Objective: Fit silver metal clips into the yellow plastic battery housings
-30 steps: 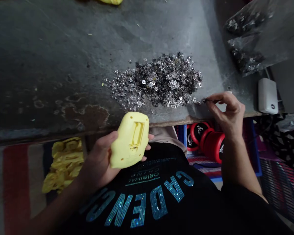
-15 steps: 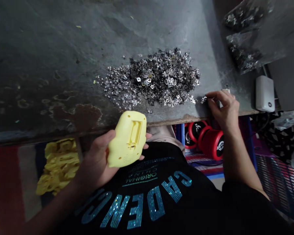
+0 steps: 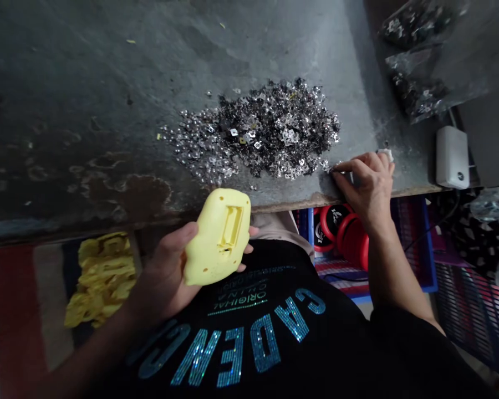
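The person's left hand (image 3: 166, 271) is clamping a pale yellow plastic casing (image 3: 216, 238) in its grip, holding it just past the counter's front edge, slot side up. The right hand (image 3: 368, 188) is resting near that edge, its fingertips (image 3: 336, 169) pinched together at the rim of a heap of small silver-black metal pieces (image 3: 270, 130) on the grey concrete counter (image 3: 108, 100); whether that grip is clamped on a piece cannot be told. Clear plastic bags of similar pieces (image 3: 416, 72) are lying toward the counter's far right corner, near a white rounded box (image 3: 452, 157).

Stained concrete bench top (image 3: 79, 94), striped cloth (image 3: 14, 310) below, blue-edged crate (image 3: 430, 271) — dim, shadowy light
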`<act>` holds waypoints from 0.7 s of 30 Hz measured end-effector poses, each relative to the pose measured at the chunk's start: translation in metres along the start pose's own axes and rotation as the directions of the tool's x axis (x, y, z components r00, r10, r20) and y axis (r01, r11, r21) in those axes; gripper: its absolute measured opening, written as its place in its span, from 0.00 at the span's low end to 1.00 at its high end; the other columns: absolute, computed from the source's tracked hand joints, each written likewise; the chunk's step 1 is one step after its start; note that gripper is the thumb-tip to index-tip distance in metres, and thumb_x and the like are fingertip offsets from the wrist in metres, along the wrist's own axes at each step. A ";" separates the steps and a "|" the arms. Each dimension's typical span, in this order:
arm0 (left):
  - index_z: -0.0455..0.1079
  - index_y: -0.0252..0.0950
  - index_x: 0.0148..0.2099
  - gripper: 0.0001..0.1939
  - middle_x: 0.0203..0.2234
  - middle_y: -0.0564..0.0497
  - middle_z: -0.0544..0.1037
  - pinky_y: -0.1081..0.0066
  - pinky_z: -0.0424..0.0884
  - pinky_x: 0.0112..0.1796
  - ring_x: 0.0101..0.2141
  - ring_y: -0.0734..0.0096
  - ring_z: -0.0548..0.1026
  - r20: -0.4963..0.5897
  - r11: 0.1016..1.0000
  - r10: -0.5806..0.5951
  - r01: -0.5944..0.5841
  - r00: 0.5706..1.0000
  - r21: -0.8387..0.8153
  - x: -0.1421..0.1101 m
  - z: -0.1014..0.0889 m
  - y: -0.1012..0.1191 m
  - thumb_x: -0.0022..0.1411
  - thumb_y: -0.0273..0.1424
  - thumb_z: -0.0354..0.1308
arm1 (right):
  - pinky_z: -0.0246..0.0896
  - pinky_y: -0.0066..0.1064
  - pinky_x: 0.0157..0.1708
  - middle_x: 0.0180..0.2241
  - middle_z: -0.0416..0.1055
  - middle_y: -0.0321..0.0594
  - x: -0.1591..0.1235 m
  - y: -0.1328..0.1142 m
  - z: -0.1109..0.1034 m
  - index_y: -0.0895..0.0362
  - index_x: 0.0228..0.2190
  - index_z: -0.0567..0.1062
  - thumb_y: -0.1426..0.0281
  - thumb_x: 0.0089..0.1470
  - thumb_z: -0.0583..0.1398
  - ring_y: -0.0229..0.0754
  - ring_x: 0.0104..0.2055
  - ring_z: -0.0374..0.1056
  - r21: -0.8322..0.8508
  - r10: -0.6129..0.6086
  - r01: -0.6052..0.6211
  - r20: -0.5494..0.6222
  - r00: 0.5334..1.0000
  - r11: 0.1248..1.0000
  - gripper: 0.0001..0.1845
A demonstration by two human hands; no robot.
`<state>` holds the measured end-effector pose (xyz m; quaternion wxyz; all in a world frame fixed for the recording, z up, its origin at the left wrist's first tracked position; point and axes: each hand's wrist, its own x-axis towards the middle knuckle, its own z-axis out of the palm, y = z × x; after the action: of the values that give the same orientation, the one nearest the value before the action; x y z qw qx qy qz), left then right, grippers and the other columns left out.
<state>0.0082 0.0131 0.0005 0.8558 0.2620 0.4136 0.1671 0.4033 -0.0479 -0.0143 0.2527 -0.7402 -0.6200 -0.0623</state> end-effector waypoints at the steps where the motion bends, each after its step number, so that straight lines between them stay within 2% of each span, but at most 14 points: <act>1: 0.81 0.40 0.72 0.38 0.62 0.37 0.89 0.58 0.92 0.45 0.52 0.42 0.90 -0.001 1.000 0.007 -0.007 1.000 -0.003 0.000 0.000 0.000 0.71 0.58 0.67 | 0.63 0.57 0.57 0.41 0.81 0.39 0.001 0.000 -0.002 0.45 0.42 0.86 0.60 0.72 0.69 0.56 0.51 0.73 0.020 0.000 0.000 0.008 1.000 1.000 0.05; 6: 0.83 0.40 0.71 0.39 0.59 0.37 0.91 0.58 0.91 0.41 0.49 0.43 0.90 0.019 0.999 0.030 -0.030 0.999 -0.032 0.002 0.000 -0.002 0.71 0.62 0.68 | 0.61 0.52 0.54 0.38 0.81 0.37 0.000 -0.004 -0.015 0.47 0.38 0.85 0.61 0.70 0.70 0.53 0.46 0.74 0.098 0.003 -0.010 0.071 0.997 0.995 0.06; 10: 0.82 0.37 0.72 0.41 0.58 0.35 0.91 0.60 0.89 0.38 0.44 0.46 0.90 0.059 0.996 0.038 -0.033 0.998 -0.079 0.003 0.001 -0.002 0.74 0.63 0.64 | 0.61 0.49 0.53 0.38 0.82 0.36 -0.005 -0.019 -0.020 0.47 0.39 0.85 0.61 0.70 0.71 0.51 0.45 0.74 0.120 -0.062 0.050 0.097 0.993 0.992 0.06; 13: 0.83 0.37 0.71 0.41 0.56 0.35 0.92 0.62 0.89 0.36 0.42 0.47 0.92 0.063 0.994 0.032 -0.025 0.997 -0.107 0.002 0.007 -0.001 0.70 0.61 0.68 | 0.61 0.48 0.52 0.38 0.82 0.36 -0.010 -0.029 -0.015 0.46 0.39 0.85 0.60 0.70 0.71 0.52 0.46 0.75 0.086 -0.116 0.105 0.133 0.984 0.991 0.06; 15: 0.84 0.38 0.69 0.40 0.55 0.35 0.92 0.62 0.90 0.35 0.41 0.47 0.92 0.063 0.990 0.020 -0.011 0.998 -0.139 0.002 0.011 0.000 0.66 0.59 0.72 | 0.62 0.48 0.52 0.39 0.83 0.37 -0.014 -0.031 -0.011 0.45 0.41 0.85 0.60 0.70 0.71 0.54 0.47 0.76 0.064 -0.106 0.097 0.154 0.982 0.993 0.05; 18: 0.85 0.40 0.67 0.36 0.55 0.37 0.93 0.60 0.91 0.36 0.41 0.47 0.93 0.133 0.980 0.000 0.026 0.991 -0.199 0.003 0.015 0.002 0.66 0.56 0.74 | 0.64 0.49 0.52 0.42 0.84 0.38 -0.017 -0.028 -0.008 0.46 0.46 0.87 0.60 0.71 0.71 0.54 0.49 0.78 0.095 -0.083 0.067 0.166 0.983 0.993 0.05; 21: 0.85 0.40 0.66 0.32 0.55 0.39 0.93 0.59 0.91 0.39 0.44 0.47 0.94 0.211 0.969 -0.008 0.060 0.977 -0.242 0.005 0.020 0.002 0.70 0.54 0.73 | 0.65 0.48 0.50 0.40 0.85 0.38 -0.019 -0.030 -0.009 0.47 0.43 0.88 0.63 0.72 0.71 0.52 0.45 0.80 0.184 -0.107 0.083 0.125 0.986 0.979 0.04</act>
<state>0.0267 0.0110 0.0090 0.9230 0.1625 0.3021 0.1741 0.3724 -0.0654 -0.0047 0.2723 -0.6864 -0.6736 0.0317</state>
